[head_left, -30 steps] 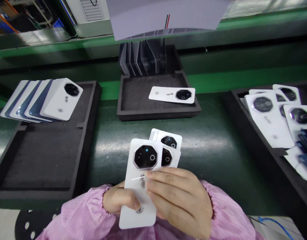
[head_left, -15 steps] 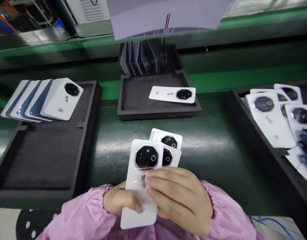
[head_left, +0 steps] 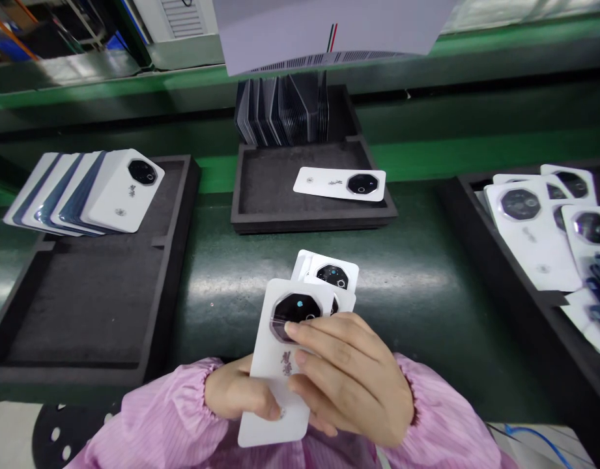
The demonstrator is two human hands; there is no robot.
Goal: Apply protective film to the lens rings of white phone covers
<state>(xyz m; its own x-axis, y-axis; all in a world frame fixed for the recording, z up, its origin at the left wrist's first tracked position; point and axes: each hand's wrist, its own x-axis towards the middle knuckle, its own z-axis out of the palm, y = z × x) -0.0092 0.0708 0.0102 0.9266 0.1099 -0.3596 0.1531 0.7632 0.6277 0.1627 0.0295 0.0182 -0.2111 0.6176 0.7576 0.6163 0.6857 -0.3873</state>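
A white phone back panel (head_left: pixel 275 423), with a dark octagonal camera window, a small printed character mark and a round emblem, is in my left hand (head_left: pixel 238 391). My left thumb presses on its front near the emblem; the other left fingers are mostly hidden behind it. Over the panel's right side lies my right hand (head_left: pixel 353 378), its fingers stretched out and a fingertip at the camera window's lower edge. My right thumb is hidden. Just beyond the held panel, a few similar panels (head_left: pixel 304 264) overlap on the green tabletop, partly covered.
At left, a dark foam tray (head_left: pixel 85 299) holds a leaning row of white panels (head_left: pixel 116 195). The middle tray (head_left: pixel 265 182) carries one lying panel (head_left: pixel 324 182) and upright dark sheets (head_left: pixel 280 111). Panels lie piled in the right tray (head_left: pixel 529 312). A white printed sheet (head_left: pixel 329 29) hangs above.
My right fingers have moved up the panel onto the lower edge of the camera window. The held panel has shifted slightly right, covering more of the panels behind it.
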